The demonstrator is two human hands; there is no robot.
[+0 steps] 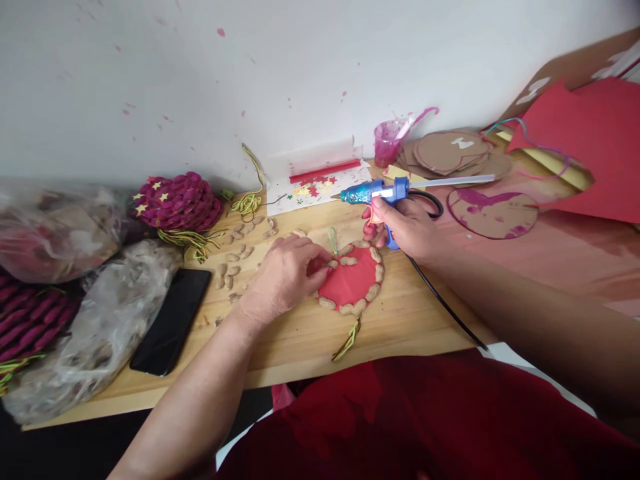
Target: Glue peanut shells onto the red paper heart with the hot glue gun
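My right hand [413,228] is wrapped round the handle of a blue glue gun [367,193], its nozzle pointing left and a long clear glue stick jutting from the back. Below it lies a round red disc [347,285] edged with peanuts in their shells [373,292]. A green loop [333,240] stands at its top, and a yellow-green yarn tassel [347,340] hangs off its bottom. At the disc's upper left, the fingers of my left hand [285,272] are pinched on a peanut [331,264], partly hidden by the fingertips.
Loose peanuts [229,275] and a black phone [171,321] lie left, beside plastic bags [113,327] and purple woven pieces [185,203]. Behind are star cutouts on white paper [280,200] and a pink-stained cup [387,142]. Cardboard discs [447,155] and red sheets [595,147] sit right.
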